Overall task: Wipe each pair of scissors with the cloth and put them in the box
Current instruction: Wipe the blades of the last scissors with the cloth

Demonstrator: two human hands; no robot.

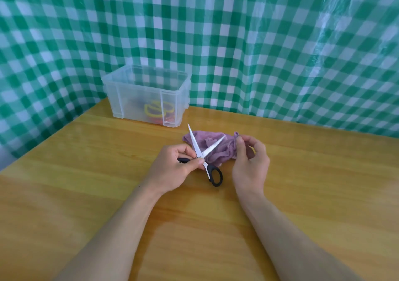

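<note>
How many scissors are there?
3: a black-handled pair in the left hand, a yellow-handled pair and a red-handled pair inside the clear box. Its cloudy walls may hide more.

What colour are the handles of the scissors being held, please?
Black, on the scissors in the left hand; seen in the head view.

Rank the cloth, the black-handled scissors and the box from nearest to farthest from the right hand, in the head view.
1. The cloth: pinched by the right hand itself, lying just to its left.
2. The scissors: next to the left, blades open over the cloth, gripped by the left hand.
3. The box: farthest, at the back left of the table.
</note>
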